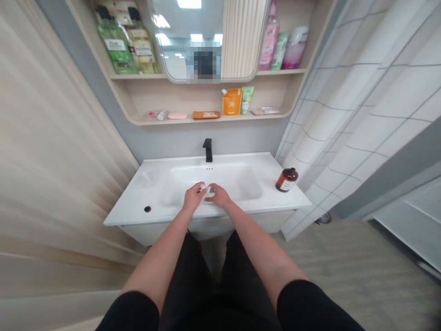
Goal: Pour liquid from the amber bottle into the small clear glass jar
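Over the front of the white sink basin, both hands are close together. My left hand has its fingers closed at the white top of a small clear bottle. Around the bottle's clear body curl the fingers of my right hand. The bottle is tilted, and its details are too small to tell. Behind the hands stands a black faucet. An amber bottle with a white label and no visible pump stands on the counter's right side. A small round black cap lies at the left.
Above the counter hangs a shelf unit with a mirror. It holds several bottles, an orange pouch, a green tube and an orange packet. Curtains hang on both sides.
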### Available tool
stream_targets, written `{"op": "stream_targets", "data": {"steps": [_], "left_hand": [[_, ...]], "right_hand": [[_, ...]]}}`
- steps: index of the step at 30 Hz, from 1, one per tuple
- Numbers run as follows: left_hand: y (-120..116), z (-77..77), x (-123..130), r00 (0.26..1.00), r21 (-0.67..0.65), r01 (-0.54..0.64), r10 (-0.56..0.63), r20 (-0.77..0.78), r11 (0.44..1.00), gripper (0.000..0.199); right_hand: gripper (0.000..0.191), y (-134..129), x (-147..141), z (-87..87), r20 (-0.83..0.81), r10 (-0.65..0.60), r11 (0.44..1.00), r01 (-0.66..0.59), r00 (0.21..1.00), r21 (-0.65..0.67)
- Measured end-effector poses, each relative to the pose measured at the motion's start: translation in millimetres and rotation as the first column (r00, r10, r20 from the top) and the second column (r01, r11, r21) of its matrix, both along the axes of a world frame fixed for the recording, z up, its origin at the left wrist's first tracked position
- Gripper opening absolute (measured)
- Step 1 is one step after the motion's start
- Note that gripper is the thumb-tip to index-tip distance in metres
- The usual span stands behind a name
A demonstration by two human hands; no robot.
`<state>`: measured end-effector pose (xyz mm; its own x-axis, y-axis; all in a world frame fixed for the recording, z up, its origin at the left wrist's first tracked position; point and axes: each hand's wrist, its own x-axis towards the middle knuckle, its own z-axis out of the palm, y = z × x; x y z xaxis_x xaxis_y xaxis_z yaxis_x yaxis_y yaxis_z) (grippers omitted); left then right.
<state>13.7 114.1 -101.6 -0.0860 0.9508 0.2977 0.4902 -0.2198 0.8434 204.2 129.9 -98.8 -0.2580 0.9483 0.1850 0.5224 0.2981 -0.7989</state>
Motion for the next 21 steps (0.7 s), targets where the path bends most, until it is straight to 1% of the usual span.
{"op": "stream_targets", "data": {"steps": [3,5,8,11,15,17,19,21], "left_hand": [[-3,3.8,0,0.997,0.017,0.008,-0.007,-0.074,1.000,0.041],[-4,4.1,0,0.996,0.013,0.023,-0.022,-0.086,1.000,0.043],[-3,3.3,0,0.998,0.006,0.027,-0.026,-0.065,1.000,0.047],[-3,4.5,1,0.998,-0.011,0.038,-0.039,-0.053,0.999,0.048],[-5,8.9,3,0.997,-0.011,-0.019,0.018,-0.076,1.000,0.044],[-6,10.7,2,0.997,0.000,-0.029,0.029,-0.068,1.000,0.040],[-6,11.9,2,0.999,0.000,-0.005,0.005,-0.041,1.000,0.039],[-6,12.7,2,1.000,-0.011,0.024,-0.024,-0.006,1.000,0.043]], "right_hand": [[0.073,-1,0,1.9,0.012,-0.009,1.000,0.009,1.000,0.003],[0.071,-1,1,2.4,0.018,-0.033,0.999,0.033,0.999,-0.008],[0.069,-1,1,2.7,0.021,-0.044,0.999,0.044,0.999,0.000],[0.067,-1,1,3.9,0.023,-0.027,1.000,0.027,0.999,0.008],[0.070,-4,0,6.5,0.019,-0.009,1.000,0.009,1.000,0.004],[0.071,-4,1,6.9,0.018,-0.009,1.000,0.009,1.000,0.006],[0.070,-4,1,6.3,0.016,-0.022,1.000,0.022,1.000,0.008],[0.070,-3,1,5.5,0.012,-0.043,0.999,0.043,0.999,0.007]]}}
